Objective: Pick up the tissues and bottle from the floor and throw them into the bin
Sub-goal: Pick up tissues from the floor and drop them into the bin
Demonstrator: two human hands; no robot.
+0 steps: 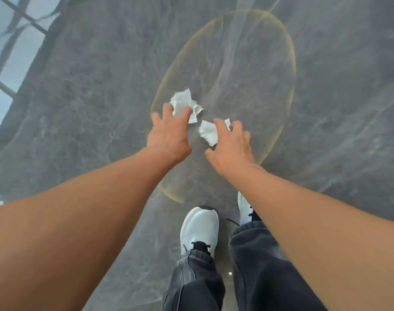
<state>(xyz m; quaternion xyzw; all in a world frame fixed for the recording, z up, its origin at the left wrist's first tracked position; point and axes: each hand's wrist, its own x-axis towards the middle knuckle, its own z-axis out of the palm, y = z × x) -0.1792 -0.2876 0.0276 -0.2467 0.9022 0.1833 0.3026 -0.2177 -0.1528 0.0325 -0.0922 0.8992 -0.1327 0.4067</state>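
- On the grey marbled floor, two crumpled white tissues lie close together but apart, both inside a faint yellowish ring that shows on the stone.
- Far tissue: the larger of the two, it lies just beyond the left hand. That hand's fingers are spread open above it, and the fingertips overlap its near edge; whether they touch the paper cannot be told.
- Near tissue: smaller, it lies under the right hand. This hand is open too, fingers fanned over the tissue's right side, with nothing gripped.
- Both forearms are bare and reach forward and down from the lower corners of the view.
- Two white shoes with black laces are in view, the left shoe in full and the right shoe mostly hidden by the right forearm. Dark trouser legs cover their tops.
- No brand, label or writing can be read on the tissues, shoes or clothing.
- A pale window reflection, crossed by dark bars, lies on the floor at upper left.
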